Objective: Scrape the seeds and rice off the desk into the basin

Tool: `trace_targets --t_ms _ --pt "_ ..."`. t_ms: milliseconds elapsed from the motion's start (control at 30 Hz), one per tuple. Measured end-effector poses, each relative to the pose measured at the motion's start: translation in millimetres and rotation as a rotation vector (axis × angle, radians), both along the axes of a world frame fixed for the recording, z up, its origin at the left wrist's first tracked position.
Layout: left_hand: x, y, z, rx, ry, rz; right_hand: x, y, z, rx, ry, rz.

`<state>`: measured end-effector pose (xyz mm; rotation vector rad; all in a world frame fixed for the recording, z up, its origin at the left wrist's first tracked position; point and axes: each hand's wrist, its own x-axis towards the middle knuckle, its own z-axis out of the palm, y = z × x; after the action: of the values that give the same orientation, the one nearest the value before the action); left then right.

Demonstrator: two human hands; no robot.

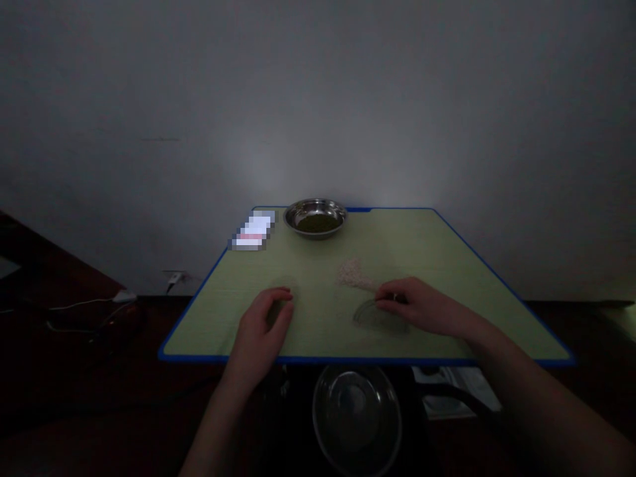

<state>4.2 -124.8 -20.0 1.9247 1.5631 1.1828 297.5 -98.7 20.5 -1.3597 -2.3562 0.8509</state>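
My left hand (261, 326) is over the front left of the table, its fingers curved and a gap between thumb and index finger, with nothing in it. On the right, my right hand (420, 306) is closed in a pinch over the tabletop. What its fingertips hold, if anything, is too small and dark to make out. Just left of those fingertips lies a small pile of pale grains (350, 271), trailing towards them. A faint curved outline (365, 311) shows on the table below the right fingers; I cannot tell what it is.
A steel bowl (293, 224) with small dark green contents stands at the back of the blue-edged table (407, 245). Left of it lies a bright, blurred-out phone-like rectangle (254, 230). Below the front edge is another steel bowl (358, 417). A plain wall (318, 99) rises behind.
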Motion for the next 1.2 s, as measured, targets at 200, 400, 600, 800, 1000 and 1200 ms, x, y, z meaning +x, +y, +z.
trace_targets --t_ms 200,400,600,800,1000,1200 --pt "1.8 -1.0 3.2 -0.02 -0.002 0.013 -0.4 -9.2 -8.8 -0.049 -0.016 -0.063" --pt "-0.2 0.4 -0.6 -0.023 -0.003 0.012 -17.0 -4.6 -11.8 -0.021 0.012 0.026" --pt "-0.6 1.0 -0.8 -0.017 0.004 0.015 -27.1 -0.7 -9.9 -0.022 0.037 0.111" --pt "0.2 1.3 0.4 -0.016 0.009 0.006 -30.4 1.4 -11.4 -0.035 0.023 0.154" --pt "-0.3 0.7 -0.6 -0.031 -0.004 0.017 -31.0 -1.0 -7.7 -0.074 0.028 0.191" --pt "0.6 0.3 1.9 -0.033 -0.02 0.009 -29.8 -2.5 -8.8 -0.104 0.03 0.191"
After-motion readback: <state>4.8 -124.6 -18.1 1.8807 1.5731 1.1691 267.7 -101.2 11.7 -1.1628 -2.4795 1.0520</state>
